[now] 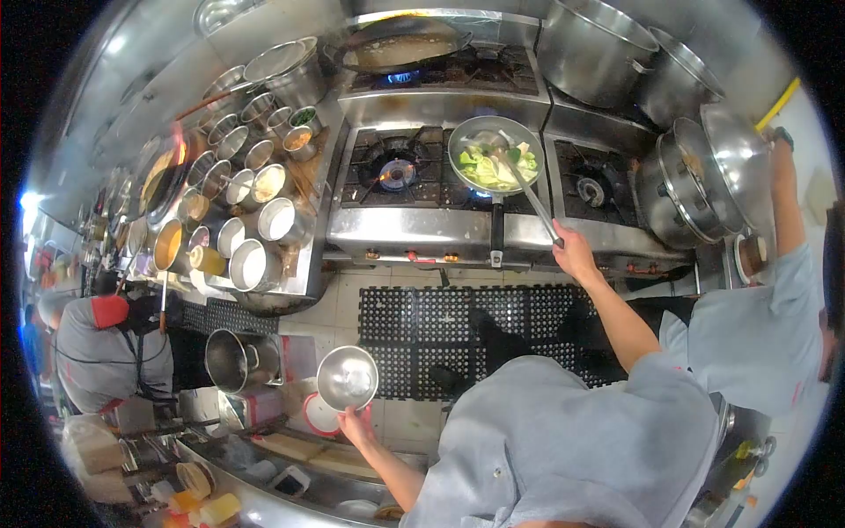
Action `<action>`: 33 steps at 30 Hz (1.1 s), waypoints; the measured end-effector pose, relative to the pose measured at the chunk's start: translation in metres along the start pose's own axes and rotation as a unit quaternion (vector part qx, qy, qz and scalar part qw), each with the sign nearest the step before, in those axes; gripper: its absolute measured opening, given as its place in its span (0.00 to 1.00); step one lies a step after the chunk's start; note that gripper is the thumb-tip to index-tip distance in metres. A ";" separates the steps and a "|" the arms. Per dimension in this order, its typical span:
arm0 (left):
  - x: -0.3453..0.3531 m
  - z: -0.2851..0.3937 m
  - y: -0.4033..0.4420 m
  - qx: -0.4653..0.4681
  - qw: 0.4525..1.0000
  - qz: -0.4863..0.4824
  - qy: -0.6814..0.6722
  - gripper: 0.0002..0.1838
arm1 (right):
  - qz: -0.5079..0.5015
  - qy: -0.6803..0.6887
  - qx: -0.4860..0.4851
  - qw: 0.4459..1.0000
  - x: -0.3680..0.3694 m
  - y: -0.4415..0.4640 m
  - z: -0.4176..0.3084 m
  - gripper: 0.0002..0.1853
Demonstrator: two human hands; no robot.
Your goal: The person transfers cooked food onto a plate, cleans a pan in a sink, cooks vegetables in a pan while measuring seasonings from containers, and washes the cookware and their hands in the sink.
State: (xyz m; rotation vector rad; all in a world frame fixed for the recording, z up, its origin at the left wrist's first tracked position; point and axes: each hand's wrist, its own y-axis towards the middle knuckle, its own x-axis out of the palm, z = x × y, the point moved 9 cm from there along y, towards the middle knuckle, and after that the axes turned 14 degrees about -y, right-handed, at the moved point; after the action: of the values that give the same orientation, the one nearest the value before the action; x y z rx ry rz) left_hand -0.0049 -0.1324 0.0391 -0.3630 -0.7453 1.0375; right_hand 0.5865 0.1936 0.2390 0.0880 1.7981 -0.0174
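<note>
My left hand (356, 426) is closed on the rim of a metal bowl (348, 378), held low over the floor on the left. No food is visible in the bowl. In my right hand (574, 253) is the dark end of a long-handled metal ladle (533, 199). Its head dips into green and pale chopped vegetables (482, 167), which partly hide it. The vegetables lie in a frying pan (454, 145) over a blue flame, and its black handle (497, 231) points towards me, untouched by either hand.
Two burners (398, 173) (593, 192) flank the pan. A wok (400, 48) sits over a flame behind. Metal containers (277, 220) crowd the left counter, and large pots (598, 48) stand back right. Co-workers (114, 343) (757, 317) stand on both sides. Rubber mats (422, 317) cover the floor.
</note>
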 end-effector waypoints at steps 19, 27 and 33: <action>0.053 -0.027 -0.059 0.015 0.997 0.069 0.014 0.12 | 0.109 0.114 0.068 0.985 0.018 0.003 0.136 0.36; 0.044 -0.026 -0.068 0.018 0.995 0.097 0.022 0.14 | 0.022 0.035 0.184 0.982 0.104 0.044 0.156 0.33; -0.004 -0.024 -0.063 -0.008 0.996 0.079 -0.036 0.13 | 0.202 -0.096 0.130 0.966 0.094 0.048 0.121 0.31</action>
State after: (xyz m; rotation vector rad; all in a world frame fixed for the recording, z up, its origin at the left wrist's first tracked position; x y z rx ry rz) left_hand 0.0518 -0.1650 0.0582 -0.4058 -0.7985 1.1996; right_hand 0.6864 0.2386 0.1220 0.6198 1.5483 0.0300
